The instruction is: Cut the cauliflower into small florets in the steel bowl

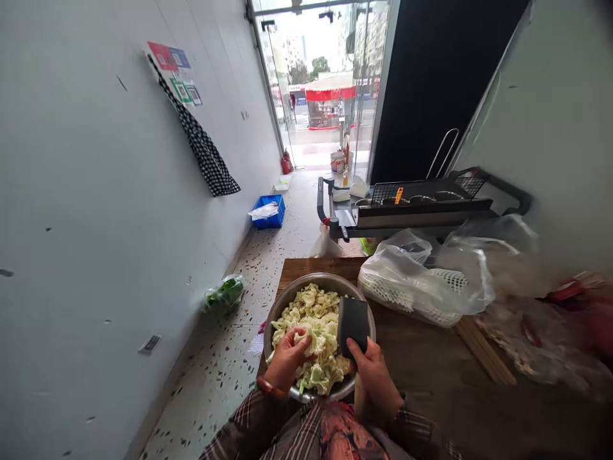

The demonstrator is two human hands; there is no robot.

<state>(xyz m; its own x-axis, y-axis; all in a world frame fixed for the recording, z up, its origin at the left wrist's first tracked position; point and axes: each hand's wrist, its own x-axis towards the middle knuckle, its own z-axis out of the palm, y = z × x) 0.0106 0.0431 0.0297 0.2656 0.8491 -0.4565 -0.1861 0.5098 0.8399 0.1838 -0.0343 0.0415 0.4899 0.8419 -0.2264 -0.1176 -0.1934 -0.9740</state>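
Observation:
A round metal bowl (318,278) heaped with cauliflower pieces (313,313) stands at the near edge of a wooden table (397,345). Over the left part of the heap, my left hand (288,359) pinches a pale cauliflower floret (313,342) between thumb and fingers. My right hand (376,377) grips a cleaver with a broad dark blade (353,322), thumb pressed on the blade's lower part. The blade is held above the bowl's right side, its edge toward the florets. Most of the cleaver's handle is hidden by my right hand.
Clear plastic bags with white mesh-like packing (421,287) lie right of the bowl. Wooden sticks (486,351) and more bags sit farther right. Beyond the table is a dark cart (421,217). Bagged greens (224,294) and a blue crate (269,212) rest on the floor left.

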